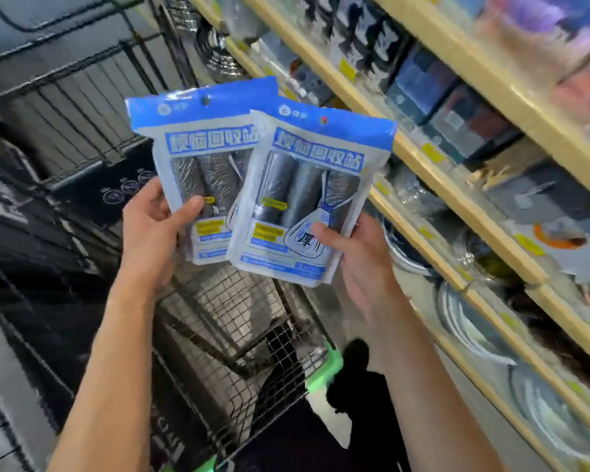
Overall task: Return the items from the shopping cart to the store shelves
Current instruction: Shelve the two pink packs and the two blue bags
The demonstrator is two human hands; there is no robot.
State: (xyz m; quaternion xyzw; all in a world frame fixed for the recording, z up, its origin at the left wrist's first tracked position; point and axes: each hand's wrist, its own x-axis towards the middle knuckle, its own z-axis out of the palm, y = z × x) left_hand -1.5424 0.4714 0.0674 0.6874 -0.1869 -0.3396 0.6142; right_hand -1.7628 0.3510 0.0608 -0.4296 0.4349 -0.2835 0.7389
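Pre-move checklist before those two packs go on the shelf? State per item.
1. Left hand grips the rear blue-topped clear pack of dark bag rolls: ok.
2. Right hand grips the front blue-topped pack: ok.
3. Packs apart: not ok, the front one overlaps the rear one.
4. Free slot on the wooden-edged shelves: cannot tell, blurred.
5. Matching stock on the shelves: cannot tell.
6. Wire shopping cart with green trim below the hands, out of the path to the shelves: ok.
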